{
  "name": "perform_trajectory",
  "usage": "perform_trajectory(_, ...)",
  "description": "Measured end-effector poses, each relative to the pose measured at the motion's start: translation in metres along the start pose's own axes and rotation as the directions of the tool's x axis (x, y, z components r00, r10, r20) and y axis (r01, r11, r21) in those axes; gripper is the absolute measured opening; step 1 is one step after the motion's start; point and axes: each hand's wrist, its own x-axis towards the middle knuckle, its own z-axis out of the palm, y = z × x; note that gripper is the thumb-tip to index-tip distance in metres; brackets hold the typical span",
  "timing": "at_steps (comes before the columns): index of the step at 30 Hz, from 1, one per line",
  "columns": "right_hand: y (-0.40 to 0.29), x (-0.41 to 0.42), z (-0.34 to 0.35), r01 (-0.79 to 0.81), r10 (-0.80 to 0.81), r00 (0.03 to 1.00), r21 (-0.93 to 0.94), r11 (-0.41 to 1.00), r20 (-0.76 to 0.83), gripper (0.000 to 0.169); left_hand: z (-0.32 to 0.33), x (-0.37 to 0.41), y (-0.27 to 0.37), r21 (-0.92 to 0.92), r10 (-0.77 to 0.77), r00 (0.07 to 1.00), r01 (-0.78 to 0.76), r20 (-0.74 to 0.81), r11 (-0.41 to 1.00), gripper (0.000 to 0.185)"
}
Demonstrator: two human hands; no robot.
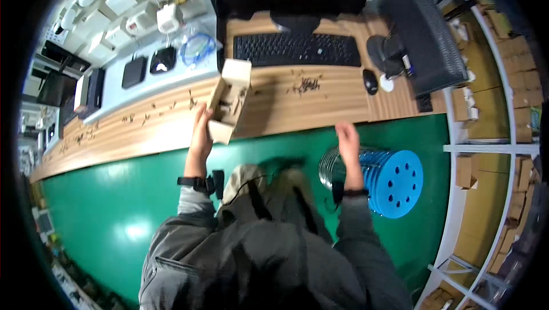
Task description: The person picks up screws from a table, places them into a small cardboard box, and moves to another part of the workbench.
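My left hand (pixel 202 132) grips the side of a small open cardboard box (pixel 213 95), tilted above the front of a wood-grain table (pixel 283 112). Its end flaps stand out, and small dark pieces lie inside. To the right of the box is a pile of small dark pieces (pixel 309 85), too small to identify. More loose dark pieces (pixel 128 118) are scattered over the table's left part. My right hand (pixel 348 140) hovers by the table's front edge with its fingers curled. Whether anything is between those fingers is too blurred to tell.
A black keyboard (pixel 296 49), a mouse (pixel 370 82) and a monitor (pixel 422 31) stand along the back and right. Stacked blue round stools (pixel 396 185) are below my right forearm. Metal shelving (pixel 480 148) with cartons borders the right. Wall-mounted devices (pixel 122 1) are at left.
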Motion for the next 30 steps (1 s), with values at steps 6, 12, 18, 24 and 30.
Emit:
perform_trajectory(6,-0.011,0.096,0.030,0.007,-0.003,0.998,-0.073,0.997,0.055,0.022,0.018,-0.018,-0.007,-0.101,0.013,0.982,-0.032,-0.186,0.994,0.063)
perform_trajectory(12,-0.002,0.137,0.060,0.255,-0.261,0.965,-0.333,0.908,0.027,0.031,0.016,-0.027,0.031,0.108,0.247,0.913,-0.224,-0.324,0.969,0.053)
perform_trajectory(18,0.003,0.156,0.092,0.400,-0.392,0.912,-0.486,0.777,0.123,0.036,0.017,0.000,0.033,0.090,0.267,0.905,-0.251,-0.331,0.964,0.058)
perform_trajectory(24,0.006,0.173,0.101,0.505,-0.413,0.863,-0.467,0.726,0.290,0.042,0.036,-0.003,0.037,0.055,0.262,0.867,-0.264,-0.425,0.963,0.059)
perform_trajectory(30,0.003,0.175,0.111,0.596,-0.468,0.803,-0.453,0.663,0.370,0.052,0.045,-0.064,-0.001,-0.086,0.137,0.827,-0.217,-0.546,0.972,0.057)
